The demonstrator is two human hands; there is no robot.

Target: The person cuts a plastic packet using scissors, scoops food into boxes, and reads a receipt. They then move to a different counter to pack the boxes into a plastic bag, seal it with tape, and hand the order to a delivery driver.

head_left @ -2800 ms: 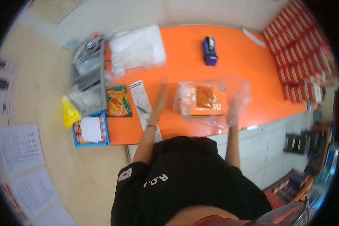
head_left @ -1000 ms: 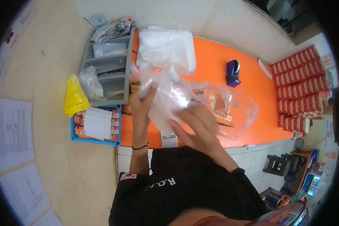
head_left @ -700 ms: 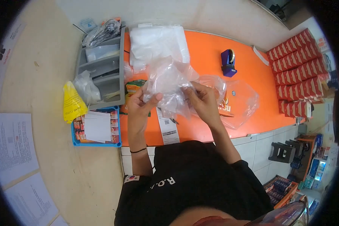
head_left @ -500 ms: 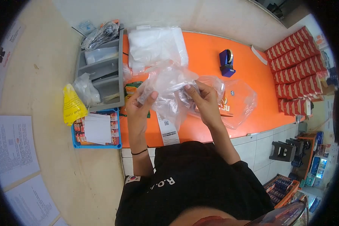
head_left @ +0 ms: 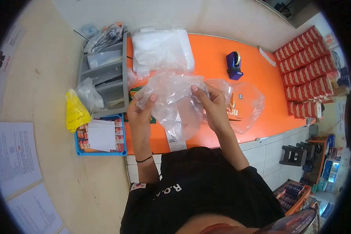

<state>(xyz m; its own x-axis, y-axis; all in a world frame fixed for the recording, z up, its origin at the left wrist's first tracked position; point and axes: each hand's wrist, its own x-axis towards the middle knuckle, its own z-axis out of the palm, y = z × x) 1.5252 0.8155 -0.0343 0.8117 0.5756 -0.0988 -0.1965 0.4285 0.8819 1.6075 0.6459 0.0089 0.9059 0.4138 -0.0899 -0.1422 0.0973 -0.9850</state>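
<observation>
Pinching the clear plastic bag (head_left: 174,95) between thumb and fingers of both the left hand (head_left: 140,112) and the right hand (head_left: 217,107), above the table (head_left: 210,52), left of the orange box (head_left: 233,113). Best to pull evenly and gently, sparing the thin film; better to work well clear of the paper slip (head_left: 177,146) beneath.

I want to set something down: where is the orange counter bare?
Bare counter lies between white stack and tape dispenser, and from there toward the red boxes. Crowded: the left end, with grey tray and blue basket, and mid-front, where left hand and right hand hold a clear bag near orange box.
</observation>
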